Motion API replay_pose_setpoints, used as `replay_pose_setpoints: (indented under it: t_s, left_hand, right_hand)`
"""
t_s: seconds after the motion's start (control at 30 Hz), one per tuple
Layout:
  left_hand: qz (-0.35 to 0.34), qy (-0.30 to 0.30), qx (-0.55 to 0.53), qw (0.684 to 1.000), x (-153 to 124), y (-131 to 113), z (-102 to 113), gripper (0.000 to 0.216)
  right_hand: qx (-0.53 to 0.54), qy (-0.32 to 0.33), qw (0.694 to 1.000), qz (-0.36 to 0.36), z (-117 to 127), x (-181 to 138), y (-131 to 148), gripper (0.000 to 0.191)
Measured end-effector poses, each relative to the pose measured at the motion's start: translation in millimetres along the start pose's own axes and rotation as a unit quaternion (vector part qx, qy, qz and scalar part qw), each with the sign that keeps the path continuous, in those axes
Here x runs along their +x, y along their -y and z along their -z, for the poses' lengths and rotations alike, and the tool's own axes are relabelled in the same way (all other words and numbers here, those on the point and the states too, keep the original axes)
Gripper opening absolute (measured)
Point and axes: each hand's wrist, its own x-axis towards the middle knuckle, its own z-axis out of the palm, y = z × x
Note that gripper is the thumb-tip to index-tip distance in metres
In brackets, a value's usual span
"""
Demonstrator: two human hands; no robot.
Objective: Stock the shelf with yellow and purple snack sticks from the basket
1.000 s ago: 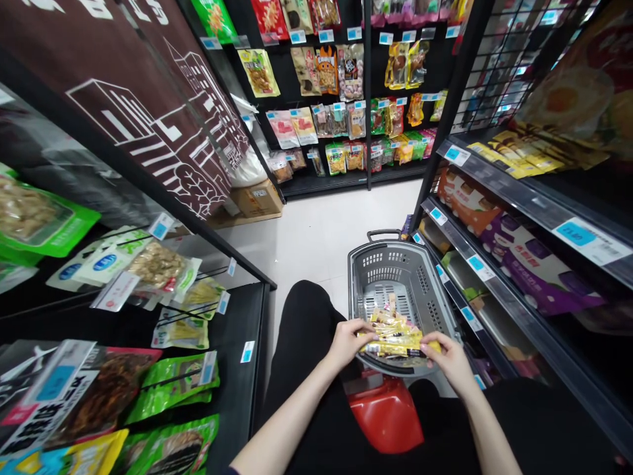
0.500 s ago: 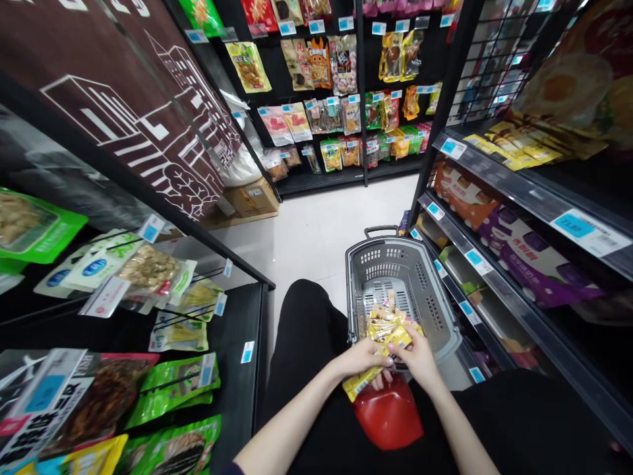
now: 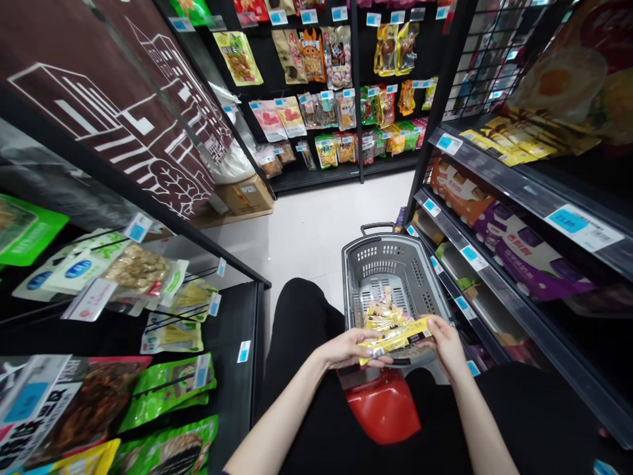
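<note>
Between both hands stretches a long yellow snack packet [image 3: 399,338], held level over the near end of a grey shopping basket [image 3: 429,264]. My left hand [image 3: 346,349] is closed round the packet's left end, and my right hand [image 3: 444,343] pinches its right end. Inside the basket, just beyond the packet, lie several more yellow snack packets [image 3: 383,315], partly covered by the one I hold. A glossy red object [image 3: 383,406], of a kind I cannot make out, rests between my legs below the hands.
At right, a shelf [image 3: 524,175] bears similar yellow packets [image 3: 512,142], with purple cartons [image 3: 537,257] lower down. Bagged snacks [image 3: 143,267] hang on the left rack. A cardboard box [image 3: 244,196] stands on the floor by the far rack [image 3: 316,178].
My right hand has moved right and my hands are farther apart. The yellow packet, slanted and bunched before, is now drawn out level between them. The view has shifted slightly.
</note>
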Motion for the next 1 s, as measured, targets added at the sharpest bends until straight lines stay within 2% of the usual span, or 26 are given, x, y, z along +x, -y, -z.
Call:
replay_pose_setpoints:
  t_s: [0.1,0.27,0.37,0.47,0.57,0.7,0.83,0.93,1.0]
  left_hand:
    - [-0.033,-0.039,-0.015,0.999,1.8,-1.8,-0.3,0.056]
    - [-0.114,-0.245,0.013,0.963,12.9,2.0,7.7,0.037]
    - [-0.134,-0.312,0.015,0.941,14.7,2.5,11.8,0.040]
    - [-0.163,-0.299,-0.014,0.940,11.4,-0.2,12.4,0.050]
    - [-0.181,-0.252,-0.012,0.951,9.5,-2.2,11.0,0.052]
    - [-0.143,-0.293,0.082,0.942,14.2,0.4,10.0,0.039]
    - [-0.143,-0.331,0.201,0.911,16.9,5.0,12.0,0.036]
    - [-0.147,-0.343,0.279,0.885,16.2,7.2,13.9,0.043]
    - [-0.151,-0.348,0.299,0.876,16.8,7.6,15.2,0.043]
  right_hand:
    - [0.016,-0.013,1.000,-0.004,6.2,2.2,1.3,0.047]
    - [0.024,-0.002,1.000,0.001,9.0,1.7,2.6,0.035]
    - [0.037,0.030,0.999,0.003,8.7,-2.8,6.9,0.036]
    - [0.053,0.080,0.995,0.008,10.2,-6.2,11.5,0.040]
    - [0.033,0.074,0.997,0.005,13.2,-5.3,10.7,0.040]
    - [-0.079,0.013,0.997,0.020,19.6,0.1,3.3,0.030]
    - [-0.213,-0.051,0.972,0.090,26.7,2.6,2.9,0.034]
    - [-0.243,-0.072,0.956,0.147,28.6,3.7,6.3,0.036]
    - [-0.215,-0.052,0.966,0.131,26.8,5.9,6.4,0.037]
